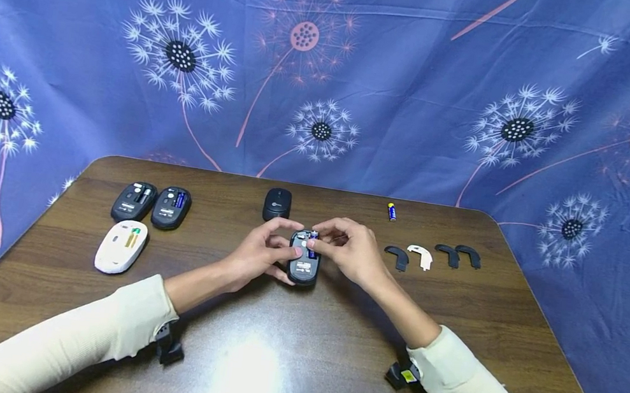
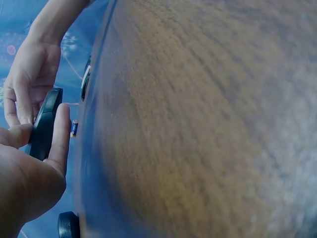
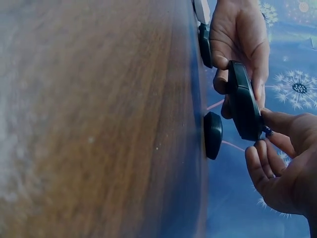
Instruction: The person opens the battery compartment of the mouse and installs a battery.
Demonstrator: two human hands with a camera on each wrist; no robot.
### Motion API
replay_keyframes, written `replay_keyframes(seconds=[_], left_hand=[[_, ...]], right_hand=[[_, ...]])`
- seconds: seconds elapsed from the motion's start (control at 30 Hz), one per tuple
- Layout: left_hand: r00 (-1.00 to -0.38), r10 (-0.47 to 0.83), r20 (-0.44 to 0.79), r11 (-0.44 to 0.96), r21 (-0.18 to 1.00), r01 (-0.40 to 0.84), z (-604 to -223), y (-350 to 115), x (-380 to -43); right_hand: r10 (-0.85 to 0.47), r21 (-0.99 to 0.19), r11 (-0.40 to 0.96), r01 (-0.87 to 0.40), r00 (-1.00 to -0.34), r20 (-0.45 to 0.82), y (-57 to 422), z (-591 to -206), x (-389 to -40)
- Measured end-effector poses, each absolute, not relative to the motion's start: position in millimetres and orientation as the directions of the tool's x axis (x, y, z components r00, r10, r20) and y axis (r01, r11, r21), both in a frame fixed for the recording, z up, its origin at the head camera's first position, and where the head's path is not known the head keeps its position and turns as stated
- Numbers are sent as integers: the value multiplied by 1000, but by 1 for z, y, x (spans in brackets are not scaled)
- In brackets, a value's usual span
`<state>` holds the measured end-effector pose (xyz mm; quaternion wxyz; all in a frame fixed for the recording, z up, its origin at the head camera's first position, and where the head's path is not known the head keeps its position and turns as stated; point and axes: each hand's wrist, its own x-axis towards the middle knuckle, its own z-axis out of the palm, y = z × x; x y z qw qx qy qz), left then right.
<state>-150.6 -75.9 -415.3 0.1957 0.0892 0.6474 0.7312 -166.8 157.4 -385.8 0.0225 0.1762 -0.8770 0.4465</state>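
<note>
My left hand (image 1: 254,254) grips a black computer mouse (image 1: 302,273) by its sides, raised above the table with its underside facing up and its battery slot uncovered. At that slot, my right hand (image 1: 352,251) pinches a blue battery (image 1: 311,254) between thumb and fingers. One end of the battery sticks up at the far end of the slot. In the right wrist view the mouse (image 3: 243,101) is seen edge-on, with a bit of the battery (image 3: 268,130) between the right fingertips. From the left wrist, the battery is hidden behind the mouse (image 2: 45,124).
Two black mice (image 1: 134,201) (image 1: 171,208) and a white mouse (image 1: 121,246) lie upturned at left, batteries in their slots. Another black mouse (image 1: 277,204) sits upright behind my hands. At right are a loose battery (image 1: 391,212), black covers (image 1: 397,258) and a white cover (image 1: 420,257).
</note>
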Motion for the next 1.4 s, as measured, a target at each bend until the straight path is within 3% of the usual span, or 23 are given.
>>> replay_keyframes(seconds=[0.23, 0.33, 0.53, 0.67, 0.83, 1.07, 1.4], left_hand=[[-909, 402, -112, -84, 984, -158, -414, -77, -152], [-909, 402, -112, -70, 986, -153, -415, -78, -152], [-913, 393, -110, -53, 988, -143, -415, -79, -152], [-913, 393, -108, -34, 991, -132, -415, -80, -151], [-914, 394, -101, 2, 994, -109, -417, -82, -149], [-912, 396, -105, -2, 993, -116, -416, -85, -150], [-912, 397, -102, -32, 992, -125, -417, -90, -150]], right_hand=[[-295, -796, 520, -308, -940, 171, 160, -390, -166], [-297, -861, 446, -244, -948, 115, 160, -391, -167], [-342, -981, 178, 80, -929, -138, 159, -393, -170], [-380, -953, 62, 298, -876, -299, 157, -392, -170], [-409, -906, 1, 424, -826, -387, 154, -389, -169], [-380, -888, -10, 460, -823, -422, 149, -387, -169], [-287, -944, 152, 292, -901, -324, 135, -387, -169]])
